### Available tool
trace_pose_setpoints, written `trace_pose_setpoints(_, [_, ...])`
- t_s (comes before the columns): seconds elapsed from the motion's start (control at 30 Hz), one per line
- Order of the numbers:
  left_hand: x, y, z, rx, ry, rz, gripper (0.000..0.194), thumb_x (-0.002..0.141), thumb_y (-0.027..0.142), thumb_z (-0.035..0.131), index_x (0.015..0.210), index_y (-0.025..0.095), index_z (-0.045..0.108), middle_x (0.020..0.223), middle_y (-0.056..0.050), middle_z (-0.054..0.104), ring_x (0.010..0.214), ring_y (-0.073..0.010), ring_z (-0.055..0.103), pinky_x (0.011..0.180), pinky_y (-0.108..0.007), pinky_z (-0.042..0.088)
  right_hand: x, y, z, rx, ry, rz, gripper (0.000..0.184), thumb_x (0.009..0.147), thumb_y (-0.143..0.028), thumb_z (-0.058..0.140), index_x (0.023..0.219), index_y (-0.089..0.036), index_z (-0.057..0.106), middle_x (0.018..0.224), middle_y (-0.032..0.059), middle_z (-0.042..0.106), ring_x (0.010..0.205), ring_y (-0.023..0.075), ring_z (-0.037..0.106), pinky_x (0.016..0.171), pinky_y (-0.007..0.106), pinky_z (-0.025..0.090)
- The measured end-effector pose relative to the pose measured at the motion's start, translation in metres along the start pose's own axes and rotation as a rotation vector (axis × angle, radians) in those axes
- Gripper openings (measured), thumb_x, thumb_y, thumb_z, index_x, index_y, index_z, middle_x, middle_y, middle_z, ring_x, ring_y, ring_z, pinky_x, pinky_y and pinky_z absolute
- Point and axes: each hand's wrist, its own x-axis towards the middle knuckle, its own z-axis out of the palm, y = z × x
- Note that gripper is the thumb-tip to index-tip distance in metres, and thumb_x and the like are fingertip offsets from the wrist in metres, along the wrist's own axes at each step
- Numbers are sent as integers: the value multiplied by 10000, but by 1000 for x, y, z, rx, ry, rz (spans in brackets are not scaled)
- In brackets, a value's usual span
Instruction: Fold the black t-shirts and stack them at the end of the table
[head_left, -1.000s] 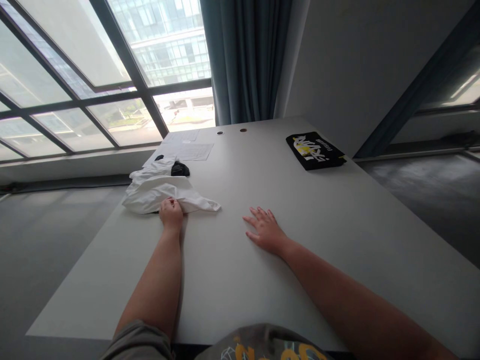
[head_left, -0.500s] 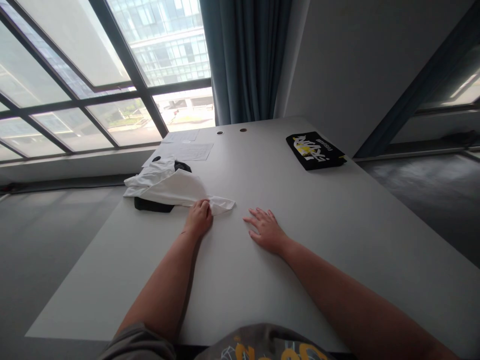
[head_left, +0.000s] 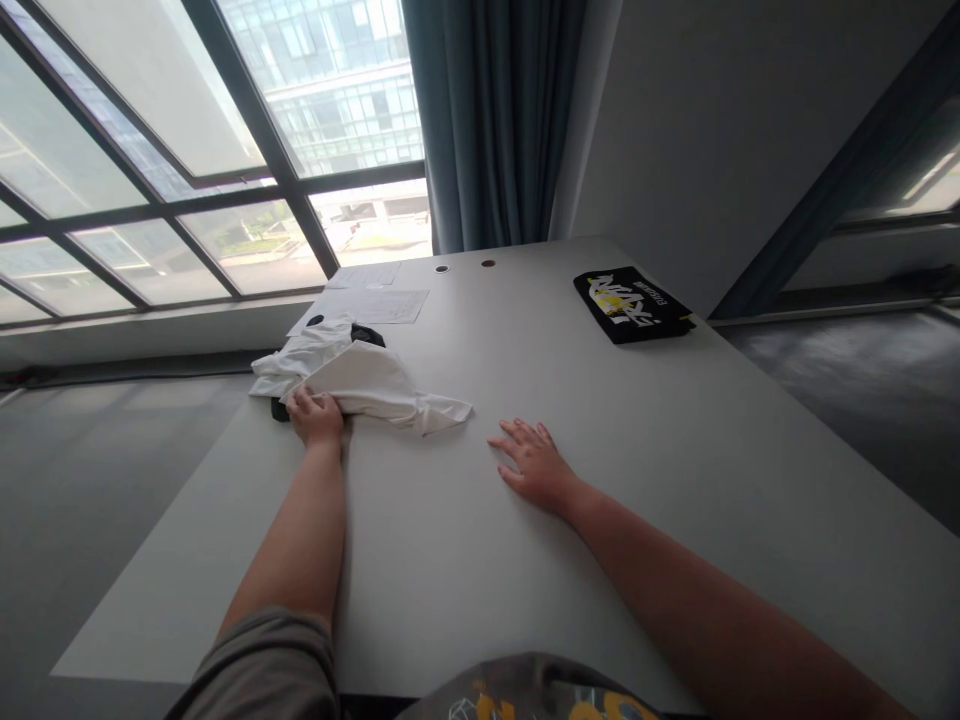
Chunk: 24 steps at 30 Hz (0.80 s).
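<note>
A crumpled white cloth, perhaps a garment, lies on the left part of the white table, one narrow end pointing right. My left hand is at its near left edge, fingers curled down onto the fabric; the fingertips are partly hidden. Black material shows from under the cloth just left of that hand, and another dark patch shows at its far side. Palm down on the bare tabletop, my right hand rests with its fingers spread, to the right of the cloth's narrow end and apart from it.
The white table stretches away toward a blue curtain and windows. A folded black cloth with white and yellow print lies at the far right. Paper sheets lie at the far left, and two round holes pierce the far tabletop.
My left hand has let go of the cloth near its narrow right end and moved left to its near left edge. The right hand has stayed in place.
</note>
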Motion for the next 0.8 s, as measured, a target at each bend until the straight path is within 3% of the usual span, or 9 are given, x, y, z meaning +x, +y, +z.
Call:
trace_pose_setpoints(0.17, [31, -15, -2, -17, -39, -95, 439, 979, 227, 442, 1385, 104, 553, 1380, -225, 591, 1295, -347, 567, 1124, -522, 438, -1, -2, -1, 0, 1, 5, 540, 961, -332, 562, 1496, -260, 575, 1690, 121, 343, 1581, 326, 240, 1273, 589, 82])
trace_pose_setpoints(0.3, [35, -19, -5, 20, -99, -122, 299, 952, 246, 494, 1136, 87, 669, 1208, -229, 658, 1156, -365, 634, 1046, -530, 490, -3, -4, -2, 15, -8, 8, 542, 952, -323, 567, 1490, -258, 580, 1687, 123, 349, 1580, 327, 240, 1272, 594, 77])
trace_pose_setpoints(0.43, [27, -14, -12, -20, 26, -19, 291, 1007, 218, 406, 1149, 98, 630, 1314, -225, 613, 1319, -315, 542, 1157, -480, 406, -3, -4, -3, 19, -4, 15, 544, 951, -317, 569, 1491, -257, 578, 1687, 125, 350, 1579, 327, 240, 1272, 596, 78])
trace_pose_setpoints(0.53, [7, 0, -24, -106, 177, 218, 293, 1027, 209, 376, 1174, 116, 611, 1436, -211, 547, 1412, -277, 459, 1189, -455, 361, -2, -4, -4, 16, -5, 15, 540, 951, -317, 568, 1488, -260, 580, 1685, 122, 354, 1579, 327, 243, 1271, 596, 85])
trace_pose_setpoints(0.6, [-14, 15, -34, -86, 199, 301, 250, 1017, 255, 448, 1107, 134, 648, 1416, -198, 559, 1367, -300, 483, 1151, -490, 372, -1, -4, -4, 12, -8, 9, 541, 951, -316, 566, 1489, -258, 579, 1684, 122, 356, 1577, 326, 248, 1272, 593, 87])
trace_pose_setpoints(0.7, [-54, 42, -48, 33, 110, 401, 195, 984, 318, 569, 1032, 188, 705, 1422, -134, 573, 1345, -340, 466, 1114, -550, 328, -2, -4, -5, 7, -7, 10, 543, 955, -320, 562, 1494, -253, 576, 1686, 121, 352, 1579, 325, 245, 1274, 588, 85])
trace_pose_setpoints(0.8, [-89, 68, -58, 122, -88, 598, 150, 965, 284, 592, 990, 227, 729, 1310, -82, 667, 1244, -316, 545, 1134, -551, 261, -1, -3, -4, 5, -7, 11, 545, 955, -324, 567, 1495, -256, 575, 1688, 118, 350, 1582, 325, 237, 1274, 591, 80])
